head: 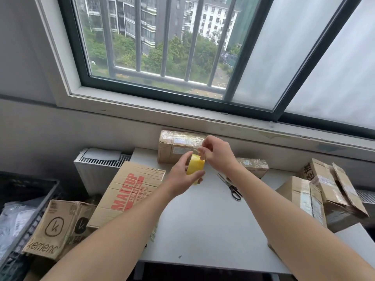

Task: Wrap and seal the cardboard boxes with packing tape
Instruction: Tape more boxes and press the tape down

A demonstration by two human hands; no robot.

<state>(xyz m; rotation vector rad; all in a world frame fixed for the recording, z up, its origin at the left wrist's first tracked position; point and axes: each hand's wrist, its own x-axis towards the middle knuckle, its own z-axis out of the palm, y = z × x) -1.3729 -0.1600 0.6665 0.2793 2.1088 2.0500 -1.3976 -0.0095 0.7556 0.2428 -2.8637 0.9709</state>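
The yellow roll of packing tape point(195, 166) is in the air above the far part of the white table point(203, 220), between both hands. The left hand point(180, 175) grips the roll from the left side, with thumb and fingers curled round its rim. The right hand point(217, 154) is just above and to the right of the roll. Its thumb and forefinger pinch at the upper edge, where a strip of clear tape seems to come off, but the loose end is too thin to see well. The two hands are close together.

Just behind the hands, a tape-wrapped brown cardboard box point(178, 148) stands on the table against the wall under the window sill. A smaller taped cardboard box point(253, 166) lies to its right, partly hidden by the right forearm. Metal scissors with black handles point(230, 185) lie on the table beside that forearm. Over the left edge of the table rests a flat cardboard box printed MAKEUP in red point(129, 191), and lower left stand brown boxes with a round k logo point(52, 226). At the right edge, several opened cardboard boxes point(304, 197) are piled. A white radiator point(97, 167) is behind the flat box, and a barred window point(162, 47) is above.
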